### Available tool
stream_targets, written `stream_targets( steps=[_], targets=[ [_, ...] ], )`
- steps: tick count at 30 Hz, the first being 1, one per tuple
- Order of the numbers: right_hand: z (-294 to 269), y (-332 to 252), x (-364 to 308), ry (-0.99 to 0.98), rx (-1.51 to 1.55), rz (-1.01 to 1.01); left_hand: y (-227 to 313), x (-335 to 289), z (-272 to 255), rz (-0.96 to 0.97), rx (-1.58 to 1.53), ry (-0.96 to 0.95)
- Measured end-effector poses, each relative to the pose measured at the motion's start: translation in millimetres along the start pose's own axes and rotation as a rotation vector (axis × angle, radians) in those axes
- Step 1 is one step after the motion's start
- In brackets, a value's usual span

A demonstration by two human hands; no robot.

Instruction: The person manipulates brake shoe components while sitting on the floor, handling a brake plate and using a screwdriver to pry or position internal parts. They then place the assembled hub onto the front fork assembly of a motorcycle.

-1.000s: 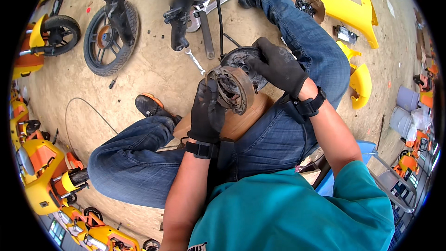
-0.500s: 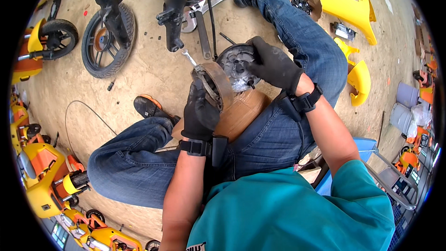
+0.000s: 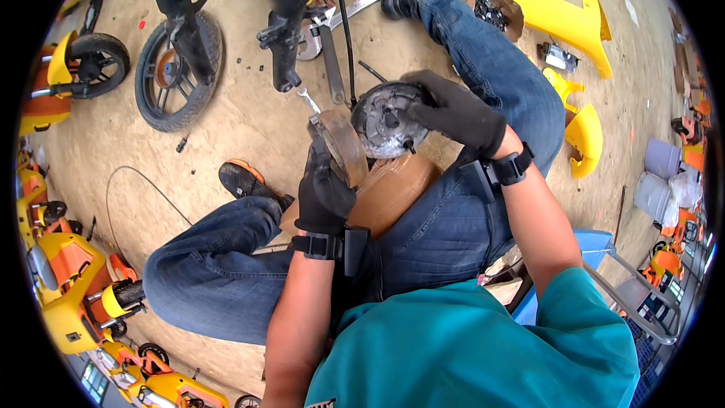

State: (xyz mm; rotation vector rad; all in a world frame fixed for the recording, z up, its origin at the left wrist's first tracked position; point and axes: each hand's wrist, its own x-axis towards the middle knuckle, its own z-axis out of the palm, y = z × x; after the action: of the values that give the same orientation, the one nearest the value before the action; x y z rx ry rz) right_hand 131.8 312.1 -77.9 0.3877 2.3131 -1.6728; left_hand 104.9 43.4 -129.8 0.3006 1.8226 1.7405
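My left hand (image 3: pixel 325 190), in a black glove, grips a round brownish disc-shaped cover (image 3: pixel 341 145) tilted on edge over my lap. My right hand (image 3: pixel 455 112), also gloved, holds a dark round wheel hub (image 3: pixel 383 119) just right of the cover. The two parts stand slightly apart, above a brown cardboard-coloured block (image 3: pixel 393 189) resting on my thighs. I sit with jeans-clad legs spread on the sandy floor.
A front fork with a small black wheel (image 3: pixel 175 72) stands ahead on the left, a second fork leg (image 3: pixel 287 23) beside it. Wrenches (image 3: pixel 331 60) lie on the ground. Yellow body panels (image 3: pixel 563 11) sit at right, small yellow-orange vehicles (image 3: pixel 60 287) at left.
The cover in my left hand has come away from the hub and moved left. My right hand has carried the hub slightly up and to the right.
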Motion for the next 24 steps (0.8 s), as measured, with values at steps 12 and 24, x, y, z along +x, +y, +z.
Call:
stream_targets(
  steps=[12, 24],
  targets=[
    [-8, -6, -2, 0.021, 0.02, -0.017, 10, 5, -16, -0.184, -0.895, 0.069],
    [-4, 2, 0, 0.029, 0.044, -0.04, -3, 7, -11, -0.241, -0.75, -0.006]
  ],
)
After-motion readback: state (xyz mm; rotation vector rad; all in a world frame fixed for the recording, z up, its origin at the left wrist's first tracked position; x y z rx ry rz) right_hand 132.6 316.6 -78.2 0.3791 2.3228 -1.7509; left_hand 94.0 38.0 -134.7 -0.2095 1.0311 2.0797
